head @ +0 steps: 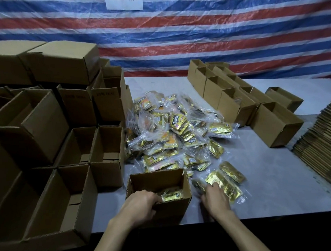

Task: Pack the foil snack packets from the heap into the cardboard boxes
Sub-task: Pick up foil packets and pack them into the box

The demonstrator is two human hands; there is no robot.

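**boxfan22:** so where's everything sitting right now?

**me:** I've got one open cardboard box (158, 185) at the near edge of the grey tabletop (269, 177), right in front of me. My left hand (140, 205) is curled over its near wall, fingers hooked inside the rim, touching a clear bag of gold packets (171, 195) already lying in the box. My right hand (215, 198) is just right of the box, palm down, fingers spread and pressing on a loose bag of foil packets (224, 181) lying flat on the tabletop. Can't tell if it's actually gripping that one or just resting on it.

**boxfan22:** and the main pile?

**me:** The heap (172, 128) sits mid-tabletop just behind my box, gold and orange packets in crinkly clear bags. On my left there's a stack of empty open boxes (47, 150), some tipped on their sides. On the right a row of smaller boxes (236, 94) runs back toward the striped tarp (194, 28), and a pile of flattened cardboard (322, 142) sits at the far right edge.
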